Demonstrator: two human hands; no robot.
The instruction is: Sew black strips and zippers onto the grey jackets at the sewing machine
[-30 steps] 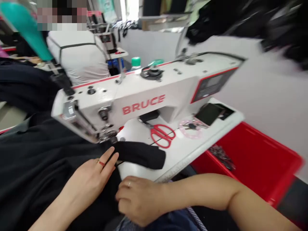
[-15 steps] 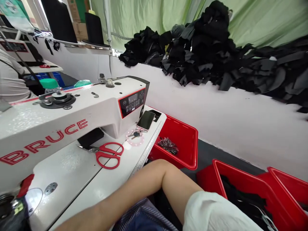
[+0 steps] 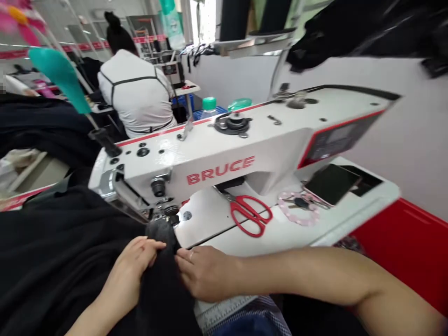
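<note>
Black fabric (image 3: 164,289) runs from my lap up to the needle area of a white BRUCE sewing machine (image 3: 217,163), its folded strip lying by the presser foot. My left hand (image 3: 135,261) is closed on the fabric's left side, the fingertips pressing close to the fold. On the other side, my right hand (image 3: 206,273) has its fingers curled on the strip's right edge; a ring shows on one finger. Red-handled scissors (image 3: 250,215) lie on the machine bed, to the right of the needle area and beyond my right hand.
A phone (image 3: 332,183) and keys with a pink bead ring (image 3: 298,207) lie at the table's right. A red bin (image 3: 402,252) stands beyond that edge. More dark cloth (image 3: 42,116) is heaped at left. A person in white (image 3: 136,93) sits ahead, facing away.
The view has swung left, bringing the needle end, the black fabric and both hands into sight. Earlier, only my right arm showed, and both hands were out of frame.
</note>
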